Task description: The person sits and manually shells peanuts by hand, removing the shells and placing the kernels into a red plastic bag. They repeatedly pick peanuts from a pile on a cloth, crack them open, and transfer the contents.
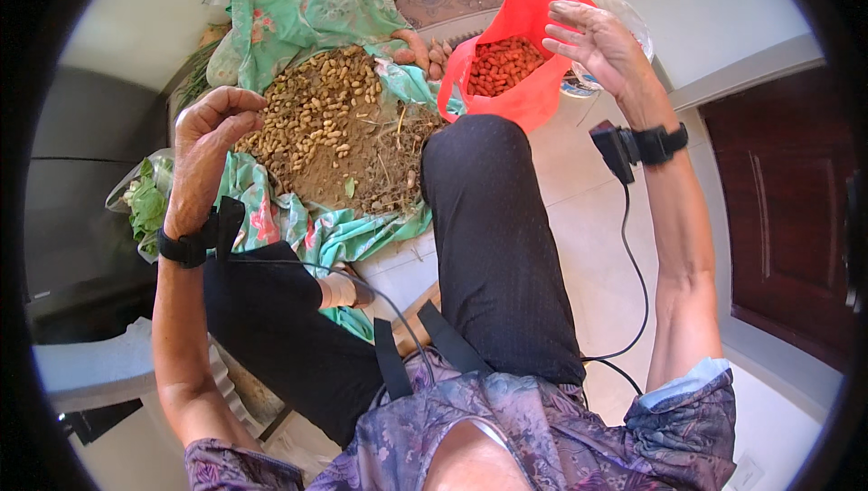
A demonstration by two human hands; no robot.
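Observation:
My left hand (215,126) is raised left of a heap of unshelled peanuts (319,108), thumb and fingers bent close together. Whether anything small sits between those fingertips is hidden. My right hand (597,43) hovers at the right rim of a red fabric bag (529,108), fingers spread and holding nothing. Inside the bag lie many peanuts (502,67), tinted red by its walls. The heap rests with loose soil (315,182) and dry roots (390,186) on a green floral cloth (339,230).
Sweet potatoes (411,49) lie behind the heap. A plastic bag with leafy greens (146,203) stands at left. My knees (485,152) flank the cloth's near side. A cable (637,267) hangs from my right wrist device (614,148). A dark red door (780,213) is at right.

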